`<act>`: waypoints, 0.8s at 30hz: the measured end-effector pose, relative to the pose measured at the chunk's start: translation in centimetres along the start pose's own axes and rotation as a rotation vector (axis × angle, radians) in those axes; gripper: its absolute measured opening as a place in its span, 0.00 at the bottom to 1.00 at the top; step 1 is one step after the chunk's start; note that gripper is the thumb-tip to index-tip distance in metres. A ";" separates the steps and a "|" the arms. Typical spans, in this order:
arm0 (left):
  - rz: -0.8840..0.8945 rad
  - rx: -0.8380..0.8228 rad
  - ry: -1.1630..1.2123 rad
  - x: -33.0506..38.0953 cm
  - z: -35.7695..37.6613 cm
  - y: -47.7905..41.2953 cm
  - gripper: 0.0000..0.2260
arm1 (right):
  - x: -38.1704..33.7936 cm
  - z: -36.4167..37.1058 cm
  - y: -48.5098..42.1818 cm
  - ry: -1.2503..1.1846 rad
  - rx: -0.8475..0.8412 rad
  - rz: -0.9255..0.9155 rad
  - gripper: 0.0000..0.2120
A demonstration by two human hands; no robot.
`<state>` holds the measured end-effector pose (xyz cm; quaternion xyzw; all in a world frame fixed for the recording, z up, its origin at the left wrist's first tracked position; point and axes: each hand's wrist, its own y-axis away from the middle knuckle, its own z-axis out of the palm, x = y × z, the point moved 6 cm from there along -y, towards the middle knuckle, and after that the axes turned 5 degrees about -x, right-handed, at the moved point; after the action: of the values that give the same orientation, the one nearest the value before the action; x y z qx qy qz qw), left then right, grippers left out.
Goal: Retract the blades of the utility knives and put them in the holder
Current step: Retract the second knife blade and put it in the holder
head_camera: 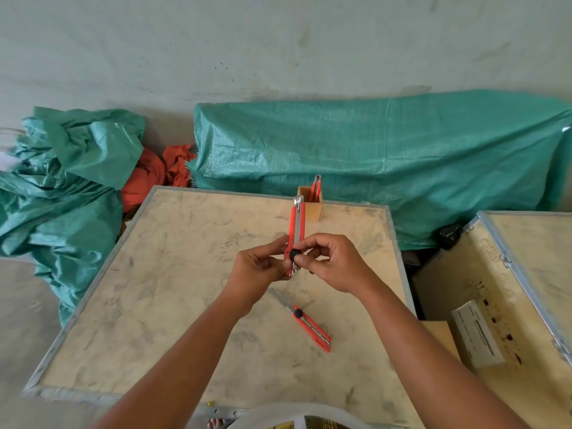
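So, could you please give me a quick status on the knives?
Both hands on one knife, right thumb at slider. Second knife on table, blade out. One already in holder. Path clear.

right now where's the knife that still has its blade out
In the head view it lies flat on the wooden crate top, just below and right of the hands: the loose knife, blade pointing up-left.
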<state>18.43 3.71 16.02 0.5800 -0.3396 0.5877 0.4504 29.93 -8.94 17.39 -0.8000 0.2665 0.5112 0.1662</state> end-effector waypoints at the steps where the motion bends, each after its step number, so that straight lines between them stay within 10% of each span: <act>1: 0.001 -0.002 -0.012 0.1 -0.2 -0.1 0.23 | -0.1 0.2 -0.1 -0.004 0.011 -0.003 0.08; 24: 0.004 -0.136 0.000 0.5 -3.2 -2.4 0.22 | -1.1 1.4 -1.7 -0.027 0.105 0.006 0.08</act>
<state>19.55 7.57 15.94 0.5474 -0.3800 0.5641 0.4876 29.58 -6.50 17.81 -0.7825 0.2929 0.5077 0.2101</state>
